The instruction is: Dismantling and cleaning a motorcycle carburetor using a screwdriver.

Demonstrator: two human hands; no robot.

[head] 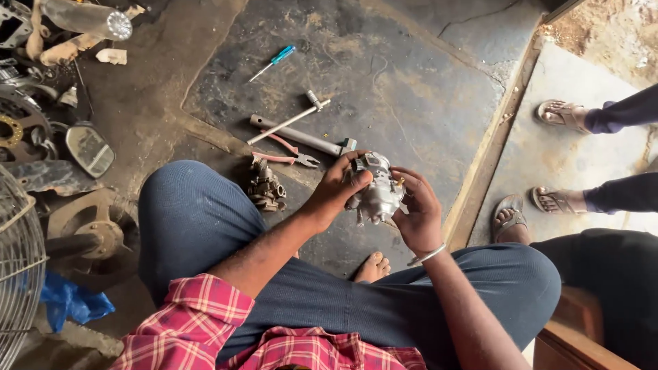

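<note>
Between both hands, perhaps a metal carburettor.

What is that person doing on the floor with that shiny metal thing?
A person sits on a dark workshop floor and holds a small silver engine part in both hands. The left hand grips it from above, and the right hand cups its other side. Just beyond lie red-handled pliers, a long metal wrench and a blue-handled screwdriver. A second, darker engine part rests by the knee. Other people's sandalled feet show on the right.
</note>
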